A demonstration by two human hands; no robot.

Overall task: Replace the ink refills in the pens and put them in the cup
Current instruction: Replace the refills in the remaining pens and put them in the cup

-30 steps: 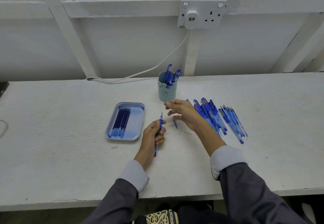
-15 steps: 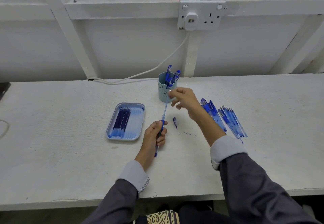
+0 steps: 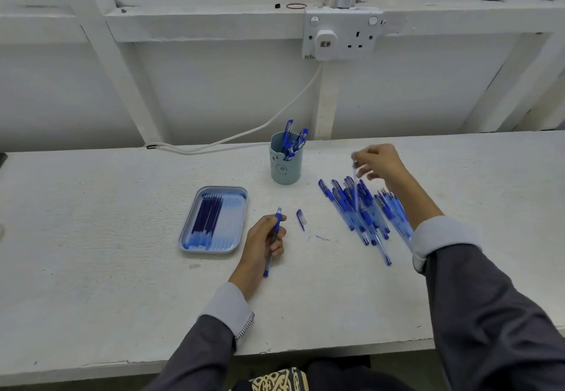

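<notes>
Our right hand (image 3: 379,164) now pinches the old refill (image 3: 356,190) out over the loose pens (image 3: 360,216); our left hand (image 3: 263,245) grips the empty barrel (image 3: 277,218), ready for refilling.

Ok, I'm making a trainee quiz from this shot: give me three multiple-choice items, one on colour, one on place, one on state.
1. The round plastic cup holding pens is: A pale teal; B red; C black.
2. The loose blue pen cap lies: A in the cup; B on the white table between the left hand and the pile of blue pens; C atop that pile.
3. The left hand: A lies flat, empty; B grips a blue pen barrel; C presses the cup.
Answers: 1 A, its wall is pale teal. 2 B, it rests on bare tabletop, apart from both. 3 B, its fingers curl round the barrel.
</notes>
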